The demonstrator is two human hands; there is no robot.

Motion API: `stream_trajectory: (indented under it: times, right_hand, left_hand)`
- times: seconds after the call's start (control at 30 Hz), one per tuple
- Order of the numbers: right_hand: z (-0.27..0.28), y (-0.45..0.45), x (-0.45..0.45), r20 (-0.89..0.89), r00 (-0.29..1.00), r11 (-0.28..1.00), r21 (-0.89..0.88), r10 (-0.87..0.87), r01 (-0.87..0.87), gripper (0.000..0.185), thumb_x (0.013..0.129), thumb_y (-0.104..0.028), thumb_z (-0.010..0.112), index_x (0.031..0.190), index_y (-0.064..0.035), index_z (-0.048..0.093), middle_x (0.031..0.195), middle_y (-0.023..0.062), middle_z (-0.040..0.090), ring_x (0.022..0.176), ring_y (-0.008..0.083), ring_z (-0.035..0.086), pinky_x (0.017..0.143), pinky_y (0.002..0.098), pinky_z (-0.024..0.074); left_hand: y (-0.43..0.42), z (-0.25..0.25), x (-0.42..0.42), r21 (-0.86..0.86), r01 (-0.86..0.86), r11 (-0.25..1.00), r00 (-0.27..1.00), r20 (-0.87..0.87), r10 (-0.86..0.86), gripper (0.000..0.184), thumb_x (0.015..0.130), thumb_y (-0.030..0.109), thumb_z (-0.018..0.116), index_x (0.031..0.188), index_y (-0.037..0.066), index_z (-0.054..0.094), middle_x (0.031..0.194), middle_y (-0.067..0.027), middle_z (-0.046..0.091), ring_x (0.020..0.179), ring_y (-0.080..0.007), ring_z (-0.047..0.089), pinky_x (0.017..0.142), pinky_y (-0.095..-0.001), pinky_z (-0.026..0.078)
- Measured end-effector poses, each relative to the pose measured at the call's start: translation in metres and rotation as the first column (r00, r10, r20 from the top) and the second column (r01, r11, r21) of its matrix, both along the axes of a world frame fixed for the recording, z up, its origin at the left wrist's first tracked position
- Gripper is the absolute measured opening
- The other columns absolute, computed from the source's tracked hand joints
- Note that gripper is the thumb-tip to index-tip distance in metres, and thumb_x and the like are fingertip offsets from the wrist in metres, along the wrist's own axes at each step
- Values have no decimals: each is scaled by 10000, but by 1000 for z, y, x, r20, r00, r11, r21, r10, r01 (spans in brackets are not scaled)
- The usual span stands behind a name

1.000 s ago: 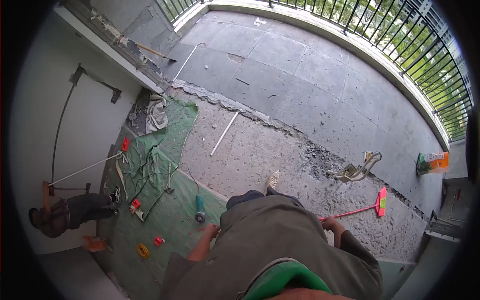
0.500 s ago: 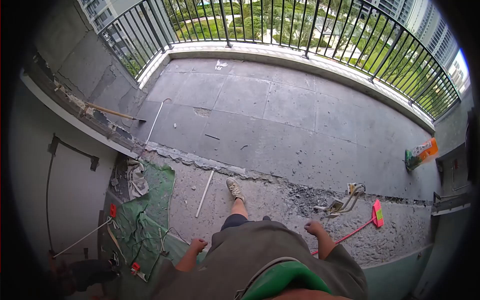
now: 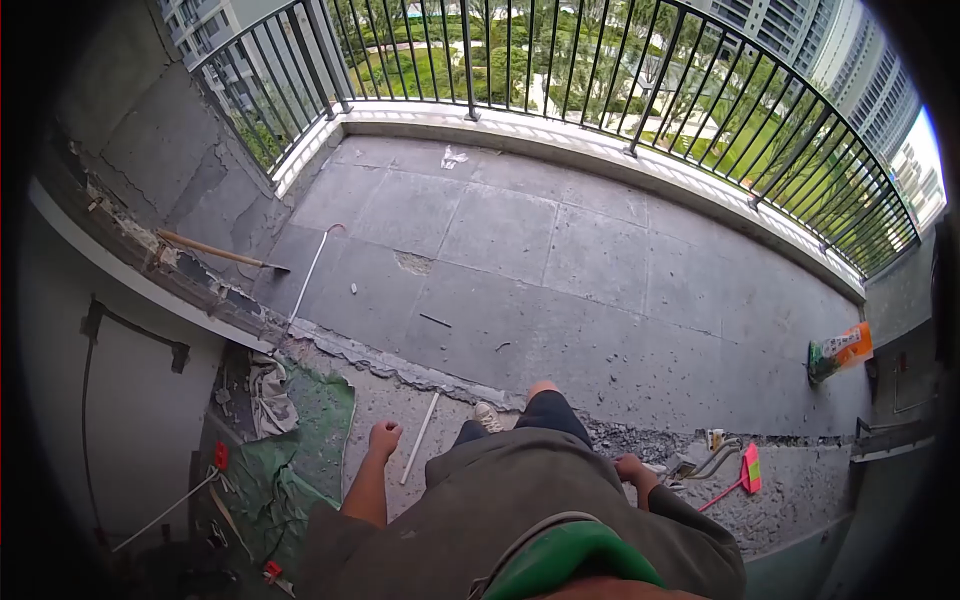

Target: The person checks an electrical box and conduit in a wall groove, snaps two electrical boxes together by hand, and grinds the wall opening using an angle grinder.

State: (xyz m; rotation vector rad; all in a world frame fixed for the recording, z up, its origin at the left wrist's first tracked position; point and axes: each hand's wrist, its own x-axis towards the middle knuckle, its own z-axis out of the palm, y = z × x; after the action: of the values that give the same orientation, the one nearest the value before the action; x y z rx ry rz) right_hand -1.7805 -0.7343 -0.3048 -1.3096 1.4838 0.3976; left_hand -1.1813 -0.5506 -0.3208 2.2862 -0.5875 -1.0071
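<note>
"Grey, rough concrete floor lies under us; what is nearest our left hand?"

"We see a thin, straight white strip just beside it, on that floor, and a crumpled green sheet on its other side; our grip there is curled into a loose fist"

"And our right hand?"

"We have it low beside our grey-brown shirt, near a pale tool with curved tubes; its fingers bend inward, yet we cannot tell whether that grip is closed"

"What lies beyond?"

"Just past the tool, a pink broom; well apart, an orange and green bag on the grey tiles"
</note>
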Motion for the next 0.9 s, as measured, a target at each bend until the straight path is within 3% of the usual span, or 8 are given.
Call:
stream_trajectory:
  times: [0.03,0.17,0.3,0.37,0.5,0.63,0.7,0.9]
  right_hand:
    - [5,-9,14,-119,972,973,-83,204,-215,220,741,-240,577,823,-57,667,708,86,642,644,182,629,577,311,499]
    - [-20,-28,24,-112,902,892,-139,417,-430,236,706,-260,593,828,-77,678,686,101,644,636,184,628,590,312,502]
    - [9,-73,56,-187,900,909,-65,394,-411,282,687,-263,615,895,-81,668,728,93,653,623,180,621,592,324,504]
    - [5,-92,69,-213,898,907,-94,385,-411,288,684,-263,622,900,-76,666,722,88,651,604,175,616,583,321,503]
    - [16,-143,104,-154,901,903,-90,405,-421,331,679,-287,645,908,-49,659,716,102,646,591,165,606,571,308,498]
    - [24,-206,148,-166,849,844,-119,502,-523,365,664,-290,684,899,-12,653,741,118,653,640,166,610,606,298,488]
    - [38,-236,179,-125,833,813,-183,539,-553,404,643,-313,700,890,3,656,819,123,657,696,172,618,644,291,485]
    - [-18,-355,315,-62,451,443,-108,891,-890,294,681,-241,656,856,-4,648,773,114,640,651,175,609,579,293,474]
  left_hand:
    - [-14,4,8,-6,-5,1000,1000,2,5,226,706,191,649,830,3,634,743,-96,635,651,-169,593,616,-300,473]
    - [-28,24,3,-108,-59,992,998,-31,56,220,734,183,627,846,-5,602,724,-72,617,621,-148,572,576,-282,461]
    - [-10,9,-29,-21,-377,926,855,-391,339,210,763,214,613,824,14,591,693,-53,591,579,-116,544,467,-253,433]
    - [14,-1,-51,50,-427,903,820,-400,410,208,765,227,613,801,24,589,671,-55,576,547,-111,533,420,-241,417]
    - [62,10,-92,215,-294,932,908,-243,342,216,746,255,622,744,41,595,620,-57,556,514,-143,537,411,-275,418]
    - [96,-25,-124,302,-536,788,723,-319,613,246,731,283,611,717,38,613,611,-89,572,514,-180,547,444,-321,437]
    - [103,-33,-135,339,-436,834,829,-208,519,286,698,312,606,701,27,621,636,-135,596,526,-241,569,514,-358,464]
    - [42,-22,-157,121,-743,658,669,120,733,301,656,339,628,707,43,633,707,-164,621,662,-290,609,624,-376,478]
